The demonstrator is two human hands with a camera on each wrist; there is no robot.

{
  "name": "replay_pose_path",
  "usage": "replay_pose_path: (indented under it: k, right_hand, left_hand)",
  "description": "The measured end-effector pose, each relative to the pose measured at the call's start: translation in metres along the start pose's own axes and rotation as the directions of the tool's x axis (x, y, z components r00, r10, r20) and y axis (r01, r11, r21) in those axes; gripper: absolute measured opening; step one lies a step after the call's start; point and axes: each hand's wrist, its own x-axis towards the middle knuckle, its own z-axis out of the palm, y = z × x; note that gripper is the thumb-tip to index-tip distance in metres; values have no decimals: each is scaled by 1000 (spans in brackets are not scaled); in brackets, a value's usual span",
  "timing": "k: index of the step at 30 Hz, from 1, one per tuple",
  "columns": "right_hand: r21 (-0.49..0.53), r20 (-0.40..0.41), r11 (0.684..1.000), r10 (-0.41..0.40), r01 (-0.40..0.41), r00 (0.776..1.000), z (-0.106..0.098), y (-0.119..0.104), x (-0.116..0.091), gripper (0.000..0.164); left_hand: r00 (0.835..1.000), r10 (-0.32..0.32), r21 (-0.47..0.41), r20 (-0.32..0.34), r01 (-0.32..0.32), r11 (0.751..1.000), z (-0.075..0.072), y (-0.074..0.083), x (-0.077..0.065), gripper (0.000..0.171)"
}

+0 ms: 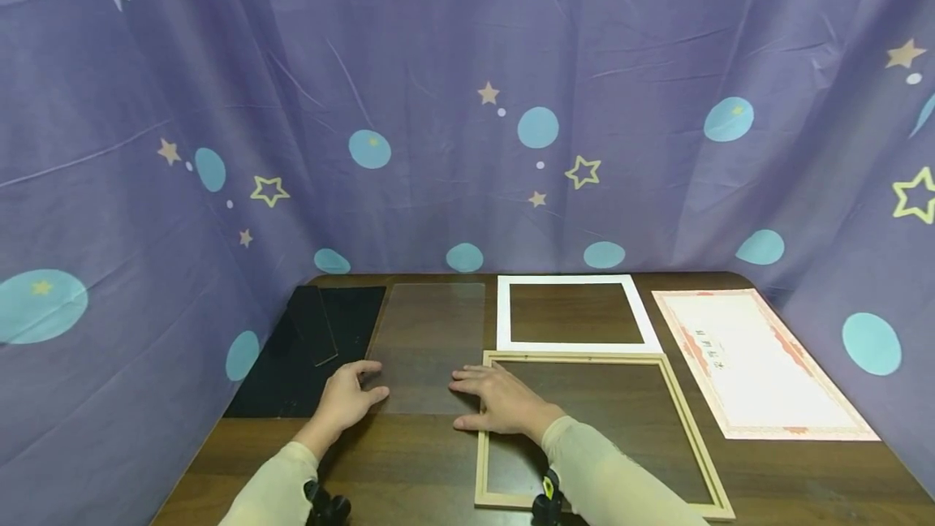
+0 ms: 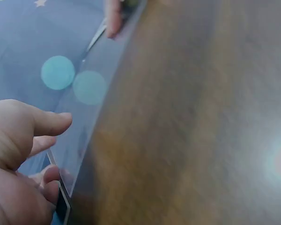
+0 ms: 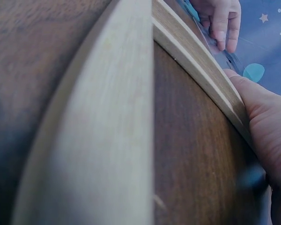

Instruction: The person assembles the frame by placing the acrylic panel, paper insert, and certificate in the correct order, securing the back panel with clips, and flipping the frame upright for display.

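Observation:
A clear sheet (image 1: 427, 384) lies flat on the wooden table, between my two hands. My left hand (image 1: 343, 398) is at its left edge, thumb and fingers spread apart, over the near right corner of a black board (image 1: 273, 380). In the left wrist view the thumb is free and fingertips (image 2: 51, 176) are by the board's edge; contact is unclear. My right hand (image 1: 507, 403) reaches across the left side of a light wooden frame (image 1: 687, 412), fingers extended toward the sheet's right edge. Whether they touch the sheet cannot be seen.
Behind the wooden frame lies a white mat border (image 1: 577, 347). At the right is a white paper with a pink patterned edge and some writing (image 1: 785, 372). A purple curtain (image 1: 453, 185) with stars and blue dots hangs around the table (image 1: 409, 461).

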Motion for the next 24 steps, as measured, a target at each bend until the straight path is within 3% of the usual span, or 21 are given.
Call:
replay_pose_path:
  k: [2,4,7,9,12,16,19,24]
  right_hand:
    - [2,-3,1000,-2,2,1000,0,0,0,63]
    - [4,-8,1000,-7,7,1000,0,-1,0,62]
    - [9,-12,1000,-7,7,1000,0,-1,0,61]
    - [12,-13,1000,-5,5,1000,0,-1,0,61]
    - [20,-13,1000,-11,11,1000,2,-2,0,61]
    - [22,-7,1000,-10,11,1000,3,-4,0,62]
    - [-11,-13,1000,-5,5,1000,-1,-6,0,60]
    - [-156,-41,985,-79,71,996,-8,-7,5,51]
  left_hand:
    - [997,-73,-117,28,76,990,-2,1,2,44]
    - [991,-117,-235,61,128,964,-4,3,4,44]
    - [988,-120,-354,96,146,924,-1,6,6,45]
    - [988,-107,-366,110,140,920,3,10,6,48]
    - [993,-76,-307,94,101,946,9,16,-1,52]
    - [998,25,-95,56,-20,995,12,20,-14,51]
    - [989,133,55,68,-137,989,13,21,-23,46]
    - [977,198,104,82,-206,973,13,19,-30,42]
